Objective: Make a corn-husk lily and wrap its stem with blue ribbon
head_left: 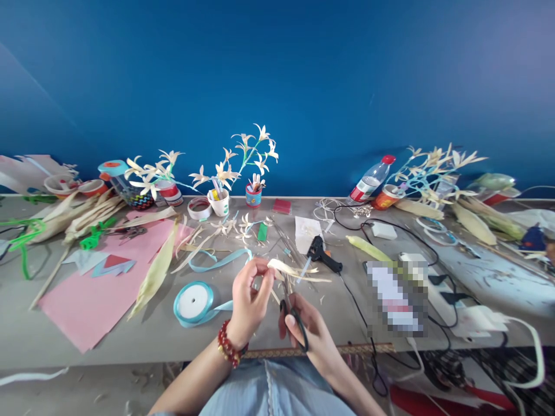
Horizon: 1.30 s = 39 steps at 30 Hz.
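Observation:
Between thumb and forefinger, my left hand [250, 297] pinches a pale strip of corn husk [284, 267]. Its narrow split ends point to the right. My right hand [310, 326] grips black-handled scissors [299, 329], whose blades reach up to the underside of the strip; whether they cut into it I cannot tell. Left of my left hand lies a roll of light-blue ribbon [193, 303], its loose end running behind that hand. A black glue gun [323, 254] rests beyond my right hand, and small husk flowers [247, 228] lie beyond my left.
Pink paper [99, 289] and a whole husk [158, 268] lie at the left. Cups of husk flowers [218, 202] line the blue wall. A bottle [372, 179] leans at the back right. Cables, a power strip [437, 300] and a blurred rectangle [395, 297] are at the right.

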Motion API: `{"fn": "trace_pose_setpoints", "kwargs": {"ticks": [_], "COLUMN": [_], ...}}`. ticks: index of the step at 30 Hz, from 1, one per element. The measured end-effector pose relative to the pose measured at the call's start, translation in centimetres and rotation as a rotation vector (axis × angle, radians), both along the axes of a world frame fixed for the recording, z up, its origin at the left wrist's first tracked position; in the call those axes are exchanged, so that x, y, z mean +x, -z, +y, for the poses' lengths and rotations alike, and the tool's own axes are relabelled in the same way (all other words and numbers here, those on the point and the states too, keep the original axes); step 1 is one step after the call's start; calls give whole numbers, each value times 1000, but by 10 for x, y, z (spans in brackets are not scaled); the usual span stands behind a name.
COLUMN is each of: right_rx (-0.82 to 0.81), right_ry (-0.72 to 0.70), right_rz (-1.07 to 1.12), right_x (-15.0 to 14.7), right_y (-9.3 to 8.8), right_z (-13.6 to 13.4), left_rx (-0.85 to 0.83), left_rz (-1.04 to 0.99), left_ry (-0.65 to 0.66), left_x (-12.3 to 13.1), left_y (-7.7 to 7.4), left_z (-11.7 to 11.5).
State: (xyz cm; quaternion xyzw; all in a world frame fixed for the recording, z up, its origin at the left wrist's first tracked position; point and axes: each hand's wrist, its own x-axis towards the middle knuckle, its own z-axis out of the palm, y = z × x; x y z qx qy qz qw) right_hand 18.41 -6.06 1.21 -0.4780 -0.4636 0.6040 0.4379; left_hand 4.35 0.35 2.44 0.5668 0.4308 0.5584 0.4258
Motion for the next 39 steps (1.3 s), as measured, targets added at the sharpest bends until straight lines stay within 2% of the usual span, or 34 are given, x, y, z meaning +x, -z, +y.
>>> {"fn": "trace_pose_setpoints", "kwargs": {"ticks": [11, 25, 39], "right_rx": [-9, -49, -31], "right_ry": [-29, 1, -42], "right_rz": [22, 48, -2], "right_x": [3, 2, 7], "right_y": [-2, 1, 3], "right_z": [3, 1, 3], "left_rx": [65, -42, -117], "left_rz": [56, -104, -189], "left_ry": [27, 138, 227], "left_x": [1, -1, -7], "left_y": [3, -5, -10], "left_z": [1, 3, 7]}}
